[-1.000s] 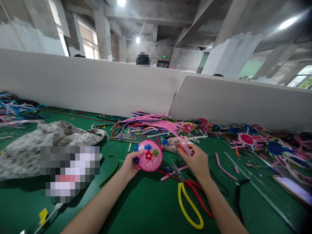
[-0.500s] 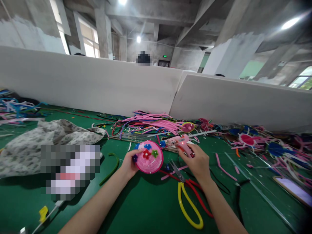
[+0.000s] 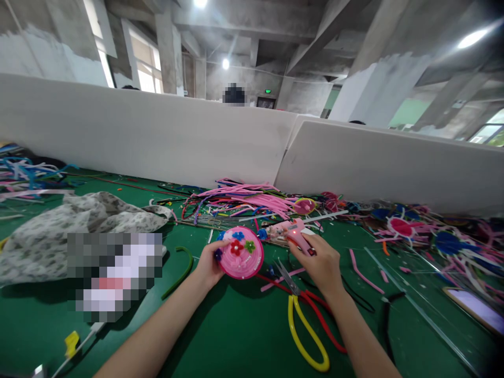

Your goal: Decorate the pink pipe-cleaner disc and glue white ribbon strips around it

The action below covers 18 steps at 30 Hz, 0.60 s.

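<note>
My left hand (image 3: pixel 212 264) grips the left edge of a small pink hat-like disc (image 3: pixel 247 265) of coiled pipe cleaner. Red, green and blue flowers sit on its top, with small white bead-like dots. In my right hand (image 3: pixel 318 260) is a pink hot glue gun (image 3: pixel 300 237), its blue-tipped nozzle pointing left at the disc's upper right edge. Whether the nozzle touches the disc I cannot tell. Below the right hand lie open scissors (image 3: pixel 293 287) with one yellow and one red handle loop.
Pink pipe cleaners (image 3: pixel 252 197) are heaped behind the hands. More coloured pieces (image 3: pixel 401 228) lie to the right, near a phone (image 3: pixel 478 310). A patterned cloth (image 3: pixel 106 210) and a blurred, cabled device (image 3: pixel 122 273) are at left. White panels (image 3: pixel 157 136) stand along the back.
Almost nothing differs. The whole view has shifted slightly; both hands keep the same holds on the disc and the glue gun.
</note>
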Motion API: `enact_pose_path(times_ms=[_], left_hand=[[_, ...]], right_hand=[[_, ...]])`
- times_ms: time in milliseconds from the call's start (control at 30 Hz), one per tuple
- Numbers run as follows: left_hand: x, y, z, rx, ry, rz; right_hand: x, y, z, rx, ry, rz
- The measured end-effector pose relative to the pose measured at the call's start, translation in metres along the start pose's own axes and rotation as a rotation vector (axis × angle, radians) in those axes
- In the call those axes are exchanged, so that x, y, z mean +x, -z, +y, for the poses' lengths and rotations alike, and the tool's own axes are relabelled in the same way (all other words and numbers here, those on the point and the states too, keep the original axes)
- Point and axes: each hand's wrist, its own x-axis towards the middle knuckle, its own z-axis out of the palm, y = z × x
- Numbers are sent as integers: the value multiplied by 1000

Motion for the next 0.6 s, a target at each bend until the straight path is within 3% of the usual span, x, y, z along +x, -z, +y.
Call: enact_pose_path(times_ms=[600], left_hand=[[-5, -2, 3, -50, -11, -42]], right_hand=[[-3, -3, 9, -5, -43, -80]])
